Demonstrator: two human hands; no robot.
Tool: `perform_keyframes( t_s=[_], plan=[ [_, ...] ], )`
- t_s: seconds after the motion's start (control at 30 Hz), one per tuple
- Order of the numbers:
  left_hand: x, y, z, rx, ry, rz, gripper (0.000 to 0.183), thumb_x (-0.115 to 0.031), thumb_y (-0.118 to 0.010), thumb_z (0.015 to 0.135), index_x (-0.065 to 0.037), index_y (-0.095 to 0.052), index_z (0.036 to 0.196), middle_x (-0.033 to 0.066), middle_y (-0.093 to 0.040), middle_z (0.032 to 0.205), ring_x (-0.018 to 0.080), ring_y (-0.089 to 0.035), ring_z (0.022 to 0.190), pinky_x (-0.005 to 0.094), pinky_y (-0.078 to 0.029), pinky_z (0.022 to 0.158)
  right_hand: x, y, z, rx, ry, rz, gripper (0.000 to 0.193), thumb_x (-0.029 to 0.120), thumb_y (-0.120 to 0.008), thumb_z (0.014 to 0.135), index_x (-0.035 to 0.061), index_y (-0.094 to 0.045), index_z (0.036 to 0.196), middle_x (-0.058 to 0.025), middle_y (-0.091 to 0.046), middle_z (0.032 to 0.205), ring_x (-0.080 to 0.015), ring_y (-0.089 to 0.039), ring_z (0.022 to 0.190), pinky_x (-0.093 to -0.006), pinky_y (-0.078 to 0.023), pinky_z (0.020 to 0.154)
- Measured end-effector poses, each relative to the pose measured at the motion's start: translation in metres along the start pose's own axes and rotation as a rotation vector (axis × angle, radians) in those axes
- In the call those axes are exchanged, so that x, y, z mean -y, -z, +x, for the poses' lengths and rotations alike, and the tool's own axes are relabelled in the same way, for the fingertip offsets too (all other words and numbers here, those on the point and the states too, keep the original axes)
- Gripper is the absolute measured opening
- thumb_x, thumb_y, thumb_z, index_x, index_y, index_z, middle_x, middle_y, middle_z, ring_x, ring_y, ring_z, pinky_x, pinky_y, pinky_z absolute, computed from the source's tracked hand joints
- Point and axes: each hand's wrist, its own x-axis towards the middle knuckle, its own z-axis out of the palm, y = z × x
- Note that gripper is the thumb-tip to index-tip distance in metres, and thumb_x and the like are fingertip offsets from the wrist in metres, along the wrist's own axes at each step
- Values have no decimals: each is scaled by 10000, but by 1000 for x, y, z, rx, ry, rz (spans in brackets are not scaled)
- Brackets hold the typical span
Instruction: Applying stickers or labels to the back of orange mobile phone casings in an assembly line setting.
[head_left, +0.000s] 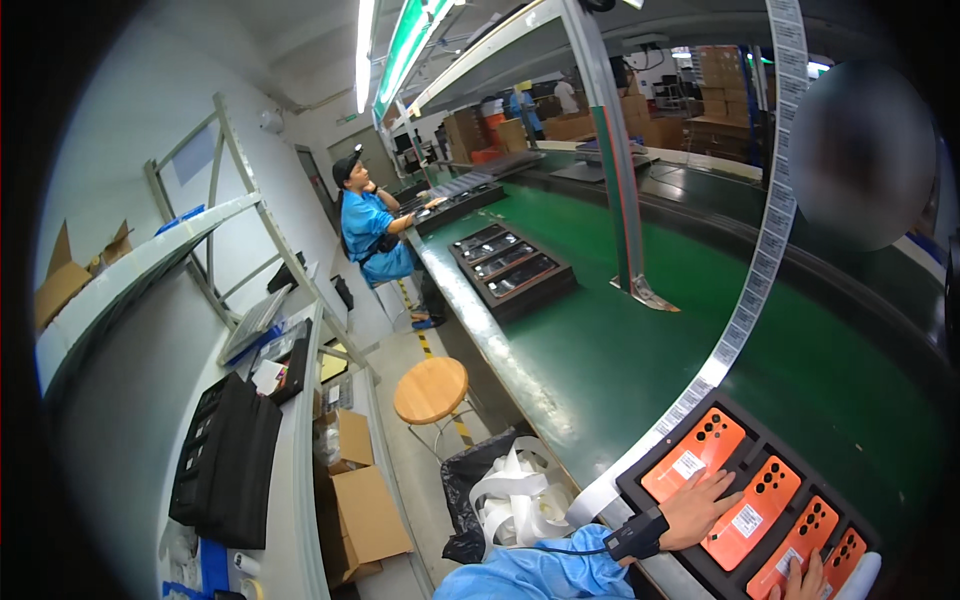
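A black foam tray (757, 441) at the lower right holds several orange phones, backs up, each with a cluster of round camera lenses. White labels sit on at least three of them. My left hand (698, 512) lies flat with fingers spread over the first phone (715, 437) and the edge of the second phone (775, 480), holding nothing I can see. Over the lower part of the third phone (812, 522) are the fingers of my right hand (800, 580), stretched and apart; the rest of it is cut off by the frame. A long strip of white labels (745, 315) hangs down to the tray's left side.
A black-lined bin (475, 480) with white strips stands beside the green bench (590, 375), near a round wooden stool (430, 390). Farther along are another phone tray (510, 270), a metal post (617, 190) and a seated person in blue (365, 220). Shelves (150, 265) line the left wall.
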Motion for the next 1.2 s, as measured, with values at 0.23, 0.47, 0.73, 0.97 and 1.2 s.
perform_keyframes(
  t_s=[0.23, 0.47, 0.73, 0.97, 1.2],
  plan=[
    [1, -6, 3, -11, -5, 96, 574, -61, -484, 821, 12, -332, 1370, 244, -263, 1446, 345, -243, 1367, 492, -240, 1086, -9, -14, -12, -54, -8, 175, 380, 135, -530, 878, 30, -502, 1242, -229, -401, 1346, -455, -358, 1237, -511, -296, 1043],
    [-1, 4, 1, 65, 6, 75, 543, -71, -473, 852, -7, -341, 1375, 245, -241, 1454, 352, -210, 1379, 513, -225, 1088, -10, -20, -14, -67, 15, 150, 418, 117, -545, 861, 28, -487, 1265, -220, -415, 1344, -408, -394, 1218, -489, -309, 1029],
    [0, 3, 1, 67, 3, 85, 548, -70, -464, 858, -16, -327, 1385, 241, -235, 1455, 351, -197, 1383, 518, -215, 1090, -10, -18, -13, -56, 13, 120, 408, 135, -531, 882, 24, -480, 1271, -201, -412, 1358, -394, -395, 1218, -471, -309, 1023],
    [1, 0, 0, 47, 5, 97, 550, -74, -473, 853, -24, -334, 1383, 240, -243, 1454, 349, -204, 1381, 520, -215, 1088, -8, -13, -13, -58, 9, 149, 417, 152, -549, 875, 29, -482, 1268, -193, -395, 1381, -393, -387, 1226, -472, -309, 1023],
    [0, -1, 1, 29, 10, 95, 544, -81, -472, 858, -38, -341, 1384, 237, -250, 1452, 344, -217, 1377, 517, -222, 1086, -9, -14, -14, -46, 9, 188, 433, 146, -564, 854, 28, -482, 1263, -206, -395, 1375, -409, -385, 1226, -477, -318, 1017]
  ],
)
